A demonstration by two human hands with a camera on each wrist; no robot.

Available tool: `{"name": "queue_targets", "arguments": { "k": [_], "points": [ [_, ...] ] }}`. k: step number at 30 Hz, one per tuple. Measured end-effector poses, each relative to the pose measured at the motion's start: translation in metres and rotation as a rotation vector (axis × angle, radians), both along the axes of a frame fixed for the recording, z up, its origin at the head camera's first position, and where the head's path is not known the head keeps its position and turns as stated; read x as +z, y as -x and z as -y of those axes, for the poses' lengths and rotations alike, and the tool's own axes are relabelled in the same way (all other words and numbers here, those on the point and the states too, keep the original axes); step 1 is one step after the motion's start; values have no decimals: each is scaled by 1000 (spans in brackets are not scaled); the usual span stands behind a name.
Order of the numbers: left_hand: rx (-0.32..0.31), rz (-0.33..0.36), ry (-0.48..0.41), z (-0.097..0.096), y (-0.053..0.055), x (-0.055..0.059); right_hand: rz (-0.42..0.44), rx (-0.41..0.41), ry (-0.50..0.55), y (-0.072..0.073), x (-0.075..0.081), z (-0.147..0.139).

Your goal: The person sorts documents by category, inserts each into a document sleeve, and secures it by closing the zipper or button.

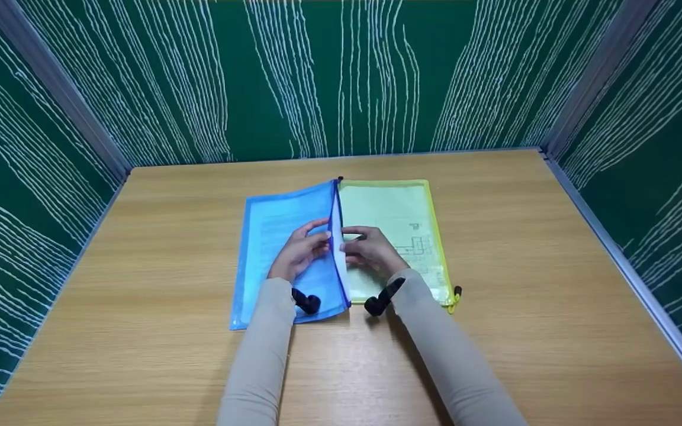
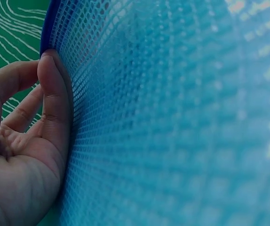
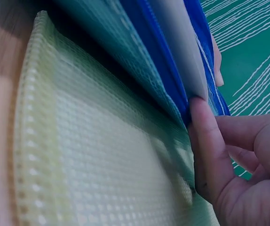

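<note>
A blue mesh zipper pouch [image 1: 276, 236] lies on the table, its right-hand zipper edge raised and its mouth parted. White paper [image 1: 338, 248] shows inside the mouth. My left hand [image 1: 301, 251] pinches the upper panel's edge; in the left wrist view its thumb [image 2: 55, 99] presses on the mesh [image 2: 163, 122]. At the mouth's other side, my right hand [image 1: 373, 251] pinches the dark blue zipper edge [image 3: 161, 56], thumb tip beside the paper's edge. Whether it also grips the paper, I cannot tell. Some fingertips are hidden.
A yellow-green mesh zipper pouch [image 1: 388, 201] with printed paper inside lies under the right hand, partly beneath the blue one's raised edge. Its zipper pull [image 1: 456, 293] sticks out at the lower right. Green panels [image 1: 376, 77] with white wavy lines border the wooden table [image 1: 140, 284].
</note>
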State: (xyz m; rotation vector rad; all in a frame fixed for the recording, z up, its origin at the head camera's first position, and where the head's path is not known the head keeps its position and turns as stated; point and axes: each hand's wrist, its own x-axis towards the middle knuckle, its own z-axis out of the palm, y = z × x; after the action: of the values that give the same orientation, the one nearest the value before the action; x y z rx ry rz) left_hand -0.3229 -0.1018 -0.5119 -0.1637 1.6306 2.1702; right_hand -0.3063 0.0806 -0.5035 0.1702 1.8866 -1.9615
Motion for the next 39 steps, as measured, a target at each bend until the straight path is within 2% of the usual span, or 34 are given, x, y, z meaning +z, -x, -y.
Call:
{"name": "queue_targets", "arguments": {
  "k": [20,30,39],
  "points": [
    [8,-28,-35,-3,0,-2,18,19,-32,0,-1,11],
    [5,6,-25,-2,1,-6,26,36,-52,-1,-1,11],
    [-23,2,-19,-1,0,-5,16,49,-90,-1,1,5]
  ]
}}
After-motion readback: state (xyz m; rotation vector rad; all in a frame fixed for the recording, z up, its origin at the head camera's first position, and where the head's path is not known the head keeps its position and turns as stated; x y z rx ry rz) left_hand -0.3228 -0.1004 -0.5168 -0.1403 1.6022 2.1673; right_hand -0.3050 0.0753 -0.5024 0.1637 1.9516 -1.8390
